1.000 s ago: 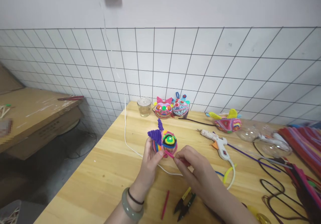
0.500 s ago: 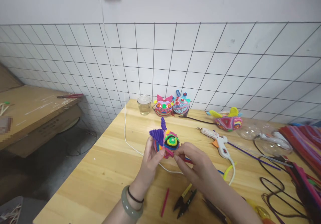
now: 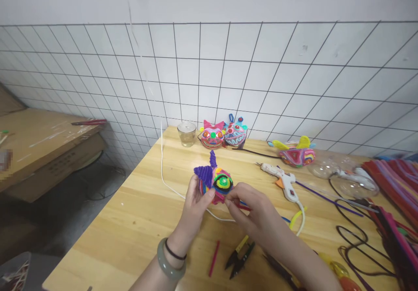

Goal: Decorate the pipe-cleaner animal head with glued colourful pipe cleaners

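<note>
My left hand [image 3: 193, 206] is wrapped round a colourful pipe-cleaner animal head [image 3: 224, 181] with purple ears and a green eye ringed in yellow and black. Its thumb presses the front of the head. At the lower right side of the head, my right hand [image 3: 256, 208] pinches the end of a short pink pipe cleaner [image 3: 219, 198], which lies against the surface. The fingertips partly cover that end. Below the hands, a loose pink pipe-cleaner piece [image 3: 214, 258] and black-and-yellow thread snips [image 3: 240, 257] lie on the wooden table [image 3: 130, 225].
A glass cup [image 3: 187, 134] and two finished-looking heads [image 3: 212, 135] stand by the tiled wall. A third head [image 3: 298, 154] lies further right. The white glue gun [image 3: 284, 182] points left, its cord trailing. Clear plastic balls [image 3: 352, 182] and pipe-cleaner bundles [image 3: 396, 186] fill the right side.
The view has shifted slightly, so everything sits a little higher in the picture. Both hands keep nearly the same hold on the head and the pink pipe cleaner.
</note>
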Tool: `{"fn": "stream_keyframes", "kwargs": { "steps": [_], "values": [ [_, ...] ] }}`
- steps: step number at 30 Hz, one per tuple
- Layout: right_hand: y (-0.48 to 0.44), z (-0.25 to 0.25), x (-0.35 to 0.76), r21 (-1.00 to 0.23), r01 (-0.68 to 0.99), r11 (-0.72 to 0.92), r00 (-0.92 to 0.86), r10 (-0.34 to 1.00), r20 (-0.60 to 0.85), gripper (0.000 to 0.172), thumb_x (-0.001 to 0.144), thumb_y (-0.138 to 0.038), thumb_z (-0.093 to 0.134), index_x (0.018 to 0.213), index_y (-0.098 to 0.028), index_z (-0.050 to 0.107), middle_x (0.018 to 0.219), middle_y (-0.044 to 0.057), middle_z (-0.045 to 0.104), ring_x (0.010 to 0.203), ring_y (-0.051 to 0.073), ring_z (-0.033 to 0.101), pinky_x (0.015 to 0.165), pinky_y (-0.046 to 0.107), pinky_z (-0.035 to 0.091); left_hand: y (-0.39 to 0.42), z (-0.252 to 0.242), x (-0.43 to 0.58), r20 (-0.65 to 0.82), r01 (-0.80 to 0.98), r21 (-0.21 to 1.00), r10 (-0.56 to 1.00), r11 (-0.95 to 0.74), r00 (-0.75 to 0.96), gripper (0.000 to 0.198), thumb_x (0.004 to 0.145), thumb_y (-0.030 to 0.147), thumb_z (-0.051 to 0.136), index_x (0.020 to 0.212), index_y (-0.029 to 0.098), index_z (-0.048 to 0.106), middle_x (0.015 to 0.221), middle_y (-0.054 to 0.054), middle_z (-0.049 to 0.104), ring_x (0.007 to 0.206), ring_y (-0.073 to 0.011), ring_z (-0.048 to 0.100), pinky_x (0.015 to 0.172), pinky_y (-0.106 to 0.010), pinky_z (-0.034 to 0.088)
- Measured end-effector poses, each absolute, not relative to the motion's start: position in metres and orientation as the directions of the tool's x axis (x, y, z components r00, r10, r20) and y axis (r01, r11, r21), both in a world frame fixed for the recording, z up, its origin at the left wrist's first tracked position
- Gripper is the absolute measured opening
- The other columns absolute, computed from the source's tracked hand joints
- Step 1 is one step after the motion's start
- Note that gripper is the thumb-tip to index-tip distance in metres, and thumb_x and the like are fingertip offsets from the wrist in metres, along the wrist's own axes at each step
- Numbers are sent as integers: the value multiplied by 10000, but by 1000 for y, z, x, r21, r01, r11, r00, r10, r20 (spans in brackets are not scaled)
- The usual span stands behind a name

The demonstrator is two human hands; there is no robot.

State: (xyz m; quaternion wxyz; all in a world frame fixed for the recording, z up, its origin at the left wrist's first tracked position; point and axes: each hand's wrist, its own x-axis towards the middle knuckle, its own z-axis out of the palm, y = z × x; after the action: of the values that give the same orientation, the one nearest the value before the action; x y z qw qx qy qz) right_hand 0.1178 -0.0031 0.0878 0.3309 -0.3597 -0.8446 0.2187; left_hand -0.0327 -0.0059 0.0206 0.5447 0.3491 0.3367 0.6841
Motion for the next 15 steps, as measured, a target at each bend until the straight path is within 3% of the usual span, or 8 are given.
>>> {"fn": "stream_keyframes", "kwargs": {
  "steps": [15],
  "values": [
    [-7,84,121,-566,545,618,-430,786,445,113,866,-176,572,762,-196,613,676,11,627,634,148,575,585,246,428,-3,16,-33,132,-419,885,972,-204,-195,433,762,331,693,1164,238,564,1236,-61,605,1197,-252,514,1014,-363,387]
  ]
}}
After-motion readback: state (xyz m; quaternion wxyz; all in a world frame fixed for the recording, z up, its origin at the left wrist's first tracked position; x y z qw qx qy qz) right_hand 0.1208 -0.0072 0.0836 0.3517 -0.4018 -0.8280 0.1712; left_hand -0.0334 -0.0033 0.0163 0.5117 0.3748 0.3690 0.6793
